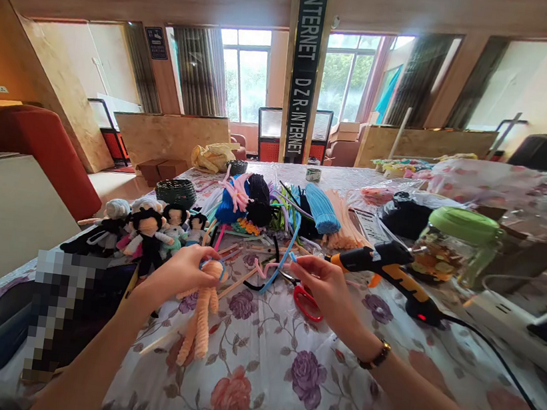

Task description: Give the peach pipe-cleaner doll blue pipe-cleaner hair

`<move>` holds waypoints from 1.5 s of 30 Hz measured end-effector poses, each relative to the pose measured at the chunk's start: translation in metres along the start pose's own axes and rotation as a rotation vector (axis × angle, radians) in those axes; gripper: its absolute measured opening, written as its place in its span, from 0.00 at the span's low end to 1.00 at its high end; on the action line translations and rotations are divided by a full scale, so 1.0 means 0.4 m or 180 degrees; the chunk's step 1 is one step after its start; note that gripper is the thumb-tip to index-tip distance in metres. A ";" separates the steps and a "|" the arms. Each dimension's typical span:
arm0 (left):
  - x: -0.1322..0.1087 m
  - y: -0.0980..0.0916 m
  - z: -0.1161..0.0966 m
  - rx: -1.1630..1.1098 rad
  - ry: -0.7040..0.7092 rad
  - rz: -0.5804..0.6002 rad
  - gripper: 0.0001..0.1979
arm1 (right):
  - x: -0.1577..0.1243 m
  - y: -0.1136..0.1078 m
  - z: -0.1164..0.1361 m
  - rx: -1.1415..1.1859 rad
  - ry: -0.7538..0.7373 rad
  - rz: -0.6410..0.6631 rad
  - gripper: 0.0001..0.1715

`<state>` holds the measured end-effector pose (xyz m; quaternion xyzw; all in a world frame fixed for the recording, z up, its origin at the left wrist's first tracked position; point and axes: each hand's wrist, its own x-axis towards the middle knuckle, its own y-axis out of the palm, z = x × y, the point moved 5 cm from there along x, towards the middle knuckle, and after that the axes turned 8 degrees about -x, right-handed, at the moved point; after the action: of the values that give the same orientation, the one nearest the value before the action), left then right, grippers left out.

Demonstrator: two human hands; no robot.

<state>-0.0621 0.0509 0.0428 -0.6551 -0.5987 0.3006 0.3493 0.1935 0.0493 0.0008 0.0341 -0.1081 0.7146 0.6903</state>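
My left hand [190, 269] is closed around the upper part of a peach doll [203, 317] made of twisted fuzzy pipe cleaners; its legs hang down over the tablecloth, and a bit of blue shows at its head. My right hand [319, 285] pinches a blue pipe cleaner [288, 251] near its end, the strip curving down to the left of the fingers. Close by the right hand lie red-handled scissors [308, 304], their blades partly hidden. A black and yellow glue gun [390, 271] lies to the right, with a red light lit on its handle.
Finished dolls [150, 226] sit at the left beside a dark woven basket [176, 191]. Bundles of blue pipe cleaners [322, 209] and other colours lie across the middle. At the right stand a green-lidded jar [459, 246] and a white power strip [520, 325]; the gun's black cord [500, 359] runs there.
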 end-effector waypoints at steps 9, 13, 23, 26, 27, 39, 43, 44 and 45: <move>-0.022 -0.015 -0.099 -0.1289 -0.0215 0.0678 0.27 | 0.005 -0.001 -0.005 0.0164 -0.0072 -0.0043 0.23; -0.016 0.017 -0.151 -0.2231 -0.0041 0.0904 0.26 | 0.006 0.001 -0.008 0.0291 -0.0036 0.0022 0.23; 0.077 0.208 -0.243 -0.3637 0.0210 0.0008 0.20 | 0.004 -0.017 0.014 0.0534 -0.0117 -0.0247 0.22; 0.090 0.233 -0.260 -0.3833 0.0530 -0.0343 0.20 | 0.010 -0.029 0.010 0.0457 -0.0236 -0.0401 0.20; 0.091 0.238 -0.263 -0.3863 0.0621 -0.0353 0.20 | 0.012 -0.033 0.008 0.0405 -0.0274 -0.0431 0.20; 0.072 0.248 -0.246 -0.4946 0.0489 0.0701 0.29 | 0.013 -0.045 0.017 0.0418 -0.0253 -0.0625 0.18; 0.074 0.241 -0.246 -0.4818 0.0553 0.0514 0.35 | 0.010 -0.046 0.021 0.0370 -0.0283 -0.0665 0.19; 0.074 0.239 -0.245 -0.4760 0.0605 0.0465 0.36 | 0.009 -0.045 0.020 0.0356 -0.0266 -0.0661 0.19; 0.074 0.236 -0.244 -0.4704 0.0674 0.0416 0.36 | 0.008 -0.044 0.018 0.0344 -0.0238 -0.0645 0.20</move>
<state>0.0746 0.0672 0.0225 -0.7788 -0.5677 -0.2243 -0.1445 0.2103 0.0513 0.0102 0.1086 -0.0911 0.6442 0.7516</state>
